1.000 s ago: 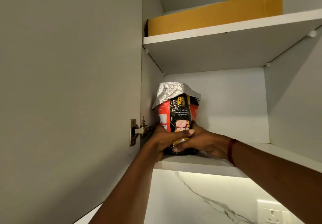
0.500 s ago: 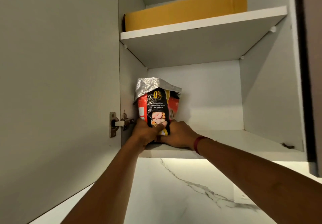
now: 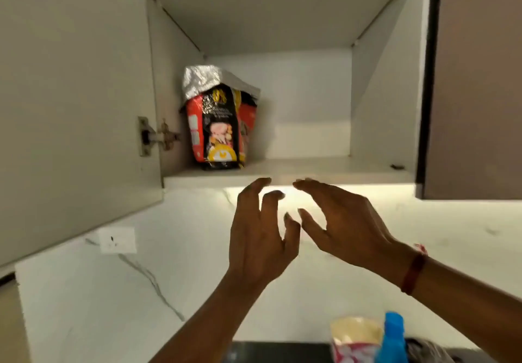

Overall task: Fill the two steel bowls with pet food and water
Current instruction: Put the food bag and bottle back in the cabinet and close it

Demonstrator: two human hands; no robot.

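Note:
A red and black pet food bag [image 3: 220, 125] with a folded silver top stands upright on the left of the lower cabinet shelf [image 3: 310, 170]. My left hand [image 3: 260, 232] and my right hand [image 3: 339, 221] hover below the shelf's front edge, apart from the bag, fingers spread and loosely bent, holding nothing. The steel bowls are not in view.
The open cabinet door [image 3: 73, 108] hangs at the left on its hinge [image 3: 152, 136]. A wall socket [image 3: 117, 239] sits on the white marble wall. A blue bottle [image 3: 392, 337] and a cup-like pack [image 3: 356, 337] stand at the bottom right beside a dark counter [image 3: 268, 352].
Both hands have let go of the bag and drawn back down below the shelf. The bag stays standing on the shelf. The view has tilted downward.

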